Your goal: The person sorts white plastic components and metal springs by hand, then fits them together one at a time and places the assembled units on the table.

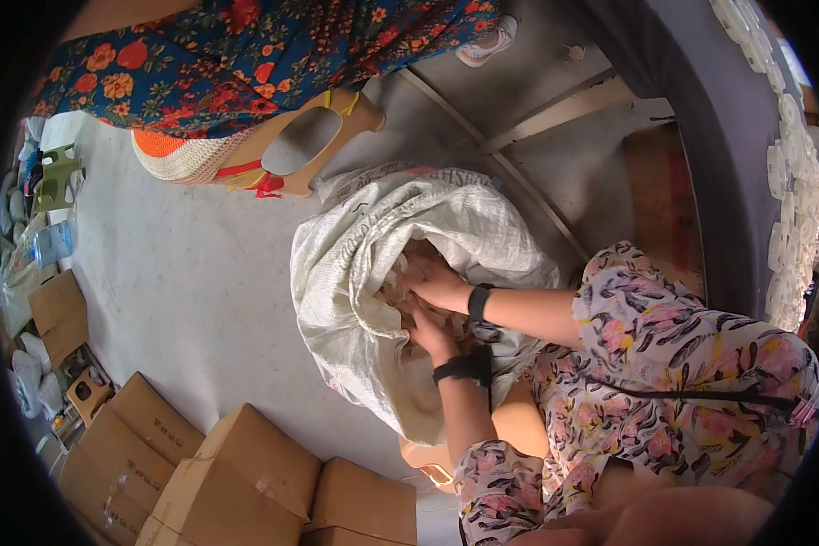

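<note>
A large white woven sack (pixel 337 273) stands in front of me with its mouth rolled open. Inside it lie many small pale pieces (pixel 396 289), too indistinct to name. Both of my hands reach into the opening, close together. My right hand (pixel 441 286), with a black band at the wrist, bends its fingers among the pieces at the far side. Just nearer, my left hand (pixel 432 335), also banded in black, curls inward. The fingertips of both are partly hidden, and what they hold is not clear.
Another person in a floral garment (pixel 246 68) is beside a tan plastic stool (pixel 337 146) beyond the sack. Cardboard boxes (pixel 246 473) are stacked at the lower left. White plastic parts (pixel 783 182) line a dark-covered table (pixel 692 118) on the right.
</note>
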{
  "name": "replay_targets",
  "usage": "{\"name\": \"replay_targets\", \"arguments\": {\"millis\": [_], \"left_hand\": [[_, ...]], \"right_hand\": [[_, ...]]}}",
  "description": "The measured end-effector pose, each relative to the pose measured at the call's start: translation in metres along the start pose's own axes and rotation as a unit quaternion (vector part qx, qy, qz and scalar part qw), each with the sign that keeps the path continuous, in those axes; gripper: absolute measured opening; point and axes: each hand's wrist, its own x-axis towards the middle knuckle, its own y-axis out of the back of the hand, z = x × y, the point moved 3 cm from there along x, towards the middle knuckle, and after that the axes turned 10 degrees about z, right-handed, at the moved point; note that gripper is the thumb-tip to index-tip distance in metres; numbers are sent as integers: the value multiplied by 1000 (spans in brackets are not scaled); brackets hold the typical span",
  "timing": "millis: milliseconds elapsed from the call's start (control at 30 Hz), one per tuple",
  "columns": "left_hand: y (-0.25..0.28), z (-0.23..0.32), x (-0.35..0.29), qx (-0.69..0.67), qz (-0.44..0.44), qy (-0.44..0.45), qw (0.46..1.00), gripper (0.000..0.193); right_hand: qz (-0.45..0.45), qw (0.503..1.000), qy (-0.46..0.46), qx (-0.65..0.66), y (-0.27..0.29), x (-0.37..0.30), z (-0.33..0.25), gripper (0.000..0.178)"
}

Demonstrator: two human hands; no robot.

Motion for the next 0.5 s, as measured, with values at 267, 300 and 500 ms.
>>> {"name": "replay_targets", "arguments": {"millis": [267, 300, 500], "left_hand": [[-46, 17, -3, 16, -57, 50, 997, 59], [-32, 18, 1, 19, -45, 51, 998, 59], [-41, 12, 25, -60, -14, 78, 995, 58]], "right_hand": [[-119, 932, -233, 252, 19, 45, 10, 72], [-143, 919, -249, 269, 12, 36, 3, 71], [-161, 920, -273, 231, 22, 21, -24, 70]]}}
